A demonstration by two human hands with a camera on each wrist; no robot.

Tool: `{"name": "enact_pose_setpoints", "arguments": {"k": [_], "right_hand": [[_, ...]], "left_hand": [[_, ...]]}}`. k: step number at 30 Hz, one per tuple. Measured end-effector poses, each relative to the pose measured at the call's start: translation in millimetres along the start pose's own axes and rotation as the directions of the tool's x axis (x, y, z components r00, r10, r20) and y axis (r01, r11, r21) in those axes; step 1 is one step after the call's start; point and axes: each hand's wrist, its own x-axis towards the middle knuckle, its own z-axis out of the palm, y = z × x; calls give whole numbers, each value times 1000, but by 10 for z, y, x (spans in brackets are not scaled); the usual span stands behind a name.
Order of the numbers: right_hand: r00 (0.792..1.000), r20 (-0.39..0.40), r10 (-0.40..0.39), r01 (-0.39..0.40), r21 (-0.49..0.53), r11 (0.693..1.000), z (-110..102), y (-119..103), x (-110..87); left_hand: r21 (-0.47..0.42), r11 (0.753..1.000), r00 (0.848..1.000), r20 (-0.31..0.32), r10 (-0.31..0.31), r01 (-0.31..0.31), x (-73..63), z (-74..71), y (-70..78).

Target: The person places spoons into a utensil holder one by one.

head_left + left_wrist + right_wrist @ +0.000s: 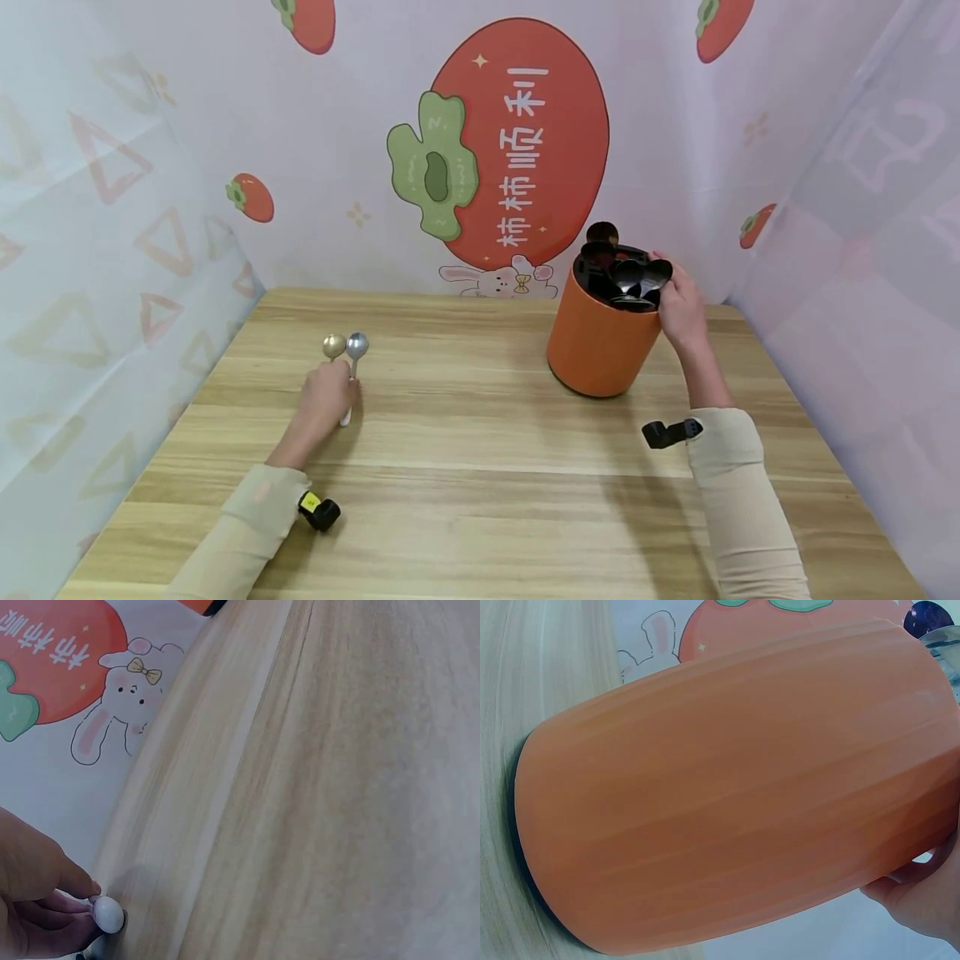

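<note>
On the left side of the table, my left hand (327, 393) pinches a silver spoon (357, 344) by its pale handle. The rounded white handle end (109, 915) sticks out past the thumb and fingers in the left wrist view. Close beside the silver bowl is a gold-coloured spoon (333, 345), its handle hidden behind the hand. Over at the right, my right hand (684, 312) grips the upper rim of a tall orange utensil holder (602, 346). Several dark, shiny spoons (628, 275) stand bowl-up in its black top. The holder's side (727, 795) fills most of the right wrist view.
The wooden table (450, 433) stretches between the two hands. A printed curtain (337, 125) with persimmons and a rabbit hangs along the back edge, and pale sheets (97, 208) enclose both sides. The holder stands near the back edge.
</note>
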Motion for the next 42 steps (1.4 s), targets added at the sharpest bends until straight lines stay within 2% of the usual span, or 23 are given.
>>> {"name": "enact_pose_setpoints", "arguments": {"k": [6, 10, 20, 27, 36, 42], "right_hand": [[1000, -16, -5, 5, 0, 1000, 9, 4, 5], [1000, -14, -10, 11, 13, 1000, 8, 0, 4], [1000, -14, -17, 17, 26, 999, -5, 2, 5], [1000, -20, -24, 25, 26, 999, 8, -6, 8], [1000, -16, -16, 16, 25, 1000, -1, -9, 12], [1000, -18, -11, 11, 10, 1000, 6, -8, 7]], "left_hand": [[-31, 999, 999, 32, -6, 7, 21, -30, -13], [-42, 999, 1000, 30, -4, 5, 17, -57, -17], [-88, 996, 999, -36, -13, 10, 1, -100, 46], [-117, 993, 996, -84, 11, -21, -29, -108, 107], [-185, 981, 990, -136, 25, -50, -77, -141, 275], [-239, 970, 985, -170, 7, -48, -124, -165, 379]]}}
